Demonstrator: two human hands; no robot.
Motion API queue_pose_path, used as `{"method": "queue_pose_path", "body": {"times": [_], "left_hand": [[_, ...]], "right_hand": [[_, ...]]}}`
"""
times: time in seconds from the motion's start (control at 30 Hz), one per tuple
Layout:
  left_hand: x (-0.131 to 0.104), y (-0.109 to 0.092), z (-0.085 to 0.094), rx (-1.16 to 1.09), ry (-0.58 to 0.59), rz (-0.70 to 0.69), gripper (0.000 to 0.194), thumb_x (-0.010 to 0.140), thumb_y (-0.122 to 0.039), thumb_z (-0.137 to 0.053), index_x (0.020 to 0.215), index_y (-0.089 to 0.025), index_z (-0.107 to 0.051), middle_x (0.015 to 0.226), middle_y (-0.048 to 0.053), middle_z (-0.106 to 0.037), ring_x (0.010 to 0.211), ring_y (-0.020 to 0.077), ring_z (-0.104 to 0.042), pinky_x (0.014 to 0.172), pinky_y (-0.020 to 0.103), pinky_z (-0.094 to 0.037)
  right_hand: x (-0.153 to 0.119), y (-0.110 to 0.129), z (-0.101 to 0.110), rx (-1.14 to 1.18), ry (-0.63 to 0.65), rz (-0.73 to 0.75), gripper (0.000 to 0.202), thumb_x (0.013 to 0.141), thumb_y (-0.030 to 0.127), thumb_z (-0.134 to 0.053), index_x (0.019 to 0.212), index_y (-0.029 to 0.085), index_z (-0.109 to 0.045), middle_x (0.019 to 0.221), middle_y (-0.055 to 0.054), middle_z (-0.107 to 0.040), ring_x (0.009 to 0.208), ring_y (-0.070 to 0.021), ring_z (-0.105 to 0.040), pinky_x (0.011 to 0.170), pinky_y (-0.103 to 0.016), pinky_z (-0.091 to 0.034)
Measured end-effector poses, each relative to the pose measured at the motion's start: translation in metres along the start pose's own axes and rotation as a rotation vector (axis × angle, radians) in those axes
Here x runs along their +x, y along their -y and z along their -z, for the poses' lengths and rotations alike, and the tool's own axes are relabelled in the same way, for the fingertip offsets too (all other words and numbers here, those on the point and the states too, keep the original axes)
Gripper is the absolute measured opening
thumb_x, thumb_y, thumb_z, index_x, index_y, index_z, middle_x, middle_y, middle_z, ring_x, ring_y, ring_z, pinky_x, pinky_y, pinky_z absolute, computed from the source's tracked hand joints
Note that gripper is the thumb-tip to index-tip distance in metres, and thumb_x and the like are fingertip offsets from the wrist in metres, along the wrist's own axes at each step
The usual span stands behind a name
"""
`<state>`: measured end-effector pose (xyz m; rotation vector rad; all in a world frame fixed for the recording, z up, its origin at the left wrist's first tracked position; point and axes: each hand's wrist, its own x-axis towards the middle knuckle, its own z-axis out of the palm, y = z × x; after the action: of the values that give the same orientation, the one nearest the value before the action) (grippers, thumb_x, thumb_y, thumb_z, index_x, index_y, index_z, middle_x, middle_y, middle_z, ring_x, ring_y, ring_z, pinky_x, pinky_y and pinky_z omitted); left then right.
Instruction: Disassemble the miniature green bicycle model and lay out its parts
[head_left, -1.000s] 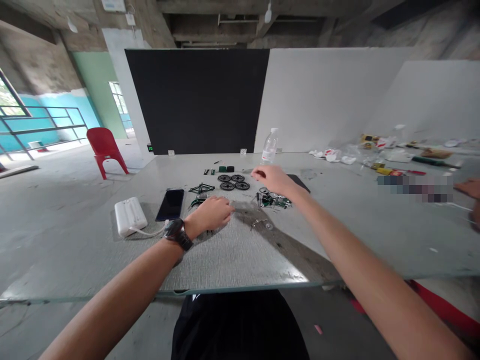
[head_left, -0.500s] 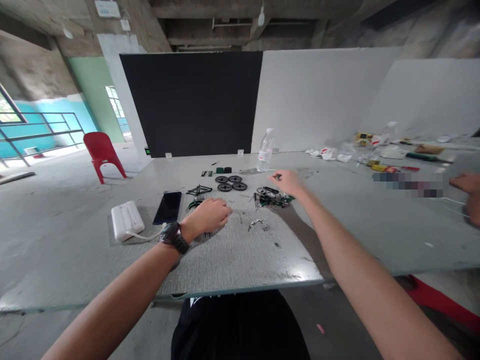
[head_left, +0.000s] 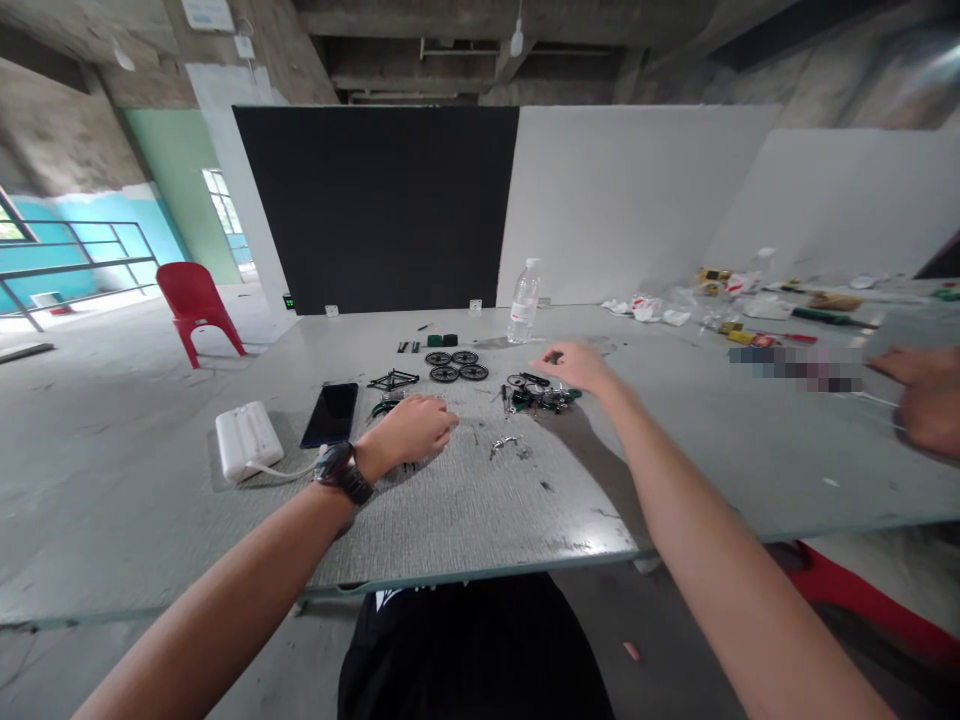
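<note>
At one o'clock, the right hand curled beside a tangled pile of small green-and-black parts, probably best pinched lightly. At eleven, the left hand lay half-curled; neither grip could be told.

On the table: phone left of the person's left hand, power bank farther left. Beyond that hand, small frame; right of it, wheels. Parts pile near-left of the right hand; bottle beyond.
</note>
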<state>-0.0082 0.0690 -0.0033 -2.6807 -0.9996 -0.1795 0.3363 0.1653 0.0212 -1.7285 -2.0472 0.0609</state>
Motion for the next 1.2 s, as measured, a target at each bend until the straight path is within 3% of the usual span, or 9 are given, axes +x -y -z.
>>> {"method": "queue_pose_path", "body": {"times": [0.2,0.47,0.7,0.87,1.2], "left_hand": [[0.001,0.002,-0.003,-0.007,0.000,-0.012,0.029,0.096,-0.022,-0.047,0.113,-0.021,-0.069,0.100,0.007,-0.068,0.095,0.0216,-0.063,0.081,0.034,-0.047],[0.001,0.002,-0.002,-0.017,-0.001,-0.018,0.028,0.094,-0.021,-0.047,0.109,-0.021,-0.071,0.098,0.007,-0.068,0.092,0.0204,-0.062,0.081,0.034,-0.047],[0.001,0.003,-0.004,-0.025,0.004,-0.015,0.028,0.095,-0.022,-0.047,0.111,-0.021,-0.070,0.100,0.007,-0.068,0.093,0.0214,-0.063,0.079,0.034,-0.048],[0.001,0.003,-0.004,-0.020,0.010,-0.019,0.029,0.095,-0.021,-0.047,0.113,-0.021,-0.069,0.101,0.007,-0.068,0.094,0.0215,-0.063,0.080,0.034,-0.048],[0.001,0.002,-0.003,-0.010,0.010,-0.021,0.028,0.095,-0.022,-0.047,0.112,-0.021,-0.069,0.101,0.007,-0.067,0.093,0.0210,-0.063,0.079,0.034,-0.048]], "right_hand": [[-0.003,-0.003,0.002,-0.004,0.280,0.092,0.034,0.073,0.054,-0.069,0.083,0.022,-0.075,0.085,-0.008,-0.075,0.077,-0.0220,-0.065,0.068,-0.032,-0.044],[-0.003,-0.013,0.009,0.043,0.421,0.090,0.032,0.063,0.051,-0.077,0.077,0.022,-0.077,0.084,-0.008,-0.076,0.076,-0.0239,-0.066,0.068,-0.034,-0.046],[-0.002,-0.019,0.006,-0.028,0.347,0.051,0.026,0.065,0.046,-0.075,0.076,0.023,-0.078,0.087,-0.009,-0.077,0.073,-0.0225,-0.066,0.068,-0.033,-0.047],[-0.003,-0.016,0.009,-0.012,0.420,0.075,0.022,0.065,0.044,-0.075,0.075,0.024,-0.078,0.083,-0.007,-0.077,0.074,-0.0233,-0.067,0.068,-0.034,-0.047],[-0.004,-0.010,0.007,-0.045,0.439,0.047,0.025,0.066,0.045,-0.074,0.077,0.023,-0.078,0.087,-0.008,-0.077,0.077,-0.0241,-0.068,0.069,-0.034,-0.047]]}}
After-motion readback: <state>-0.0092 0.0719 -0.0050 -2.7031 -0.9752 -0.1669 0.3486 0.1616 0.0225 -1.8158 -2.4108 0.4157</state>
